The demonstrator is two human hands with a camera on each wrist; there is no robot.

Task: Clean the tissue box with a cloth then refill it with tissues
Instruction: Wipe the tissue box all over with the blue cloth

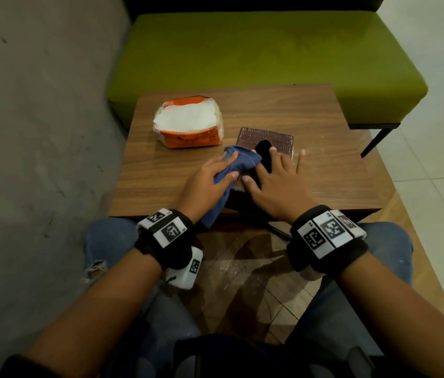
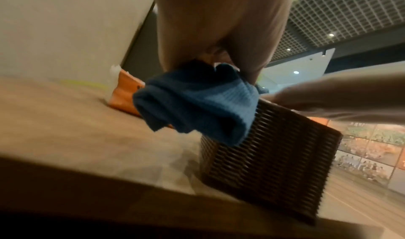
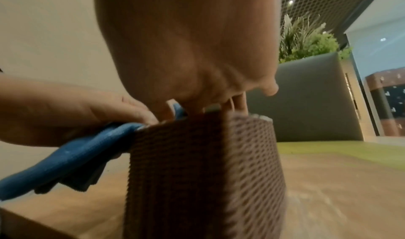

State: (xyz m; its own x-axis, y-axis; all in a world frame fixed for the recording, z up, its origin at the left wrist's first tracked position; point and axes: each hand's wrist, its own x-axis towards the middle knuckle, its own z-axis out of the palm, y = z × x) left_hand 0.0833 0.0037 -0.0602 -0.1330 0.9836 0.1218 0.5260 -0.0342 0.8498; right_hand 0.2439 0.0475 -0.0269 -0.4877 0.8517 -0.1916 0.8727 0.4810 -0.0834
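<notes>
A brown woven tissue box [image 1: 275, 139] with a dark oval opening in its top stands on the wooden table [image 1: 330, 165], near the front edge. My left hand [image 1: 210, 177] grips a bunched blue cloth [image 1: 240, 160] and holds it against the box's top left edge. One end of the cloth hangs down past my wrist. My right hand [image 1: 275, 177] lies flat on the box top with its fingers spread. In the left wrist view the cloth [image 2: 197, 104] drapes over the box [image 2: 263, 152]. The right wrist view shows the box [image 3: 197, 170] with the cloth [image 3: 74, 158] at its left.
An opened orange pack of white tissues [image 1: 188, 122] lies on the table left of the box. A green bench [image 1: 242, 50] stands behind the table and a grey wall [image 1: 38, 118] runs along the left. My knees are under the table's front edge.
</notes>
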